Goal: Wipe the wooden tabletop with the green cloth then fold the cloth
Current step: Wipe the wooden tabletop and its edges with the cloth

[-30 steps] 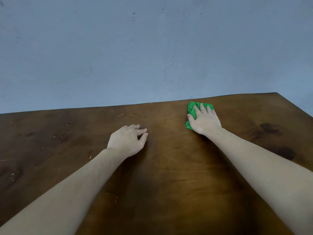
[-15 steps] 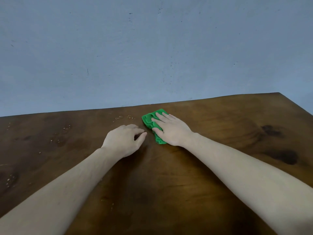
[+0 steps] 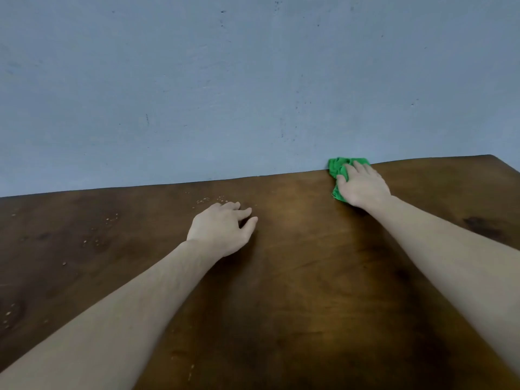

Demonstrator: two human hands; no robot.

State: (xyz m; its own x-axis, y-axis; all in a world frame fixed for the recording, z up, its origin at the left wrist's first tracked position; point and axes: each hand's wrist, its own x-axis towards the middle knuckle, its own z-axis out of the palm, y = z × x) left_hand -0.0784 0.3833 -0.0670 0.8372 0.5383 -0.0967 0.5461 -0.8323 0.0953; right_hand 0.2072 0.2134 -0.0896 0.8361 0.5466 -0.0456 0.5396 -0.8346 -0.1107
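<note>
Right hand presses crumpled green cloth on smooth wooden tabletop.

- No text, label, brand, number or sign can be read anywhere in the head view.

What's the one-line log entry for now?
phase: wiping | right hand: presses cloth at table far edge | left hand: rests on table

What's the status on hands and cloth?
Right hand flat on green cloth at tabletop far edge. Left hand resting, holding nothing. Crumbs left, unwiped.
</note>
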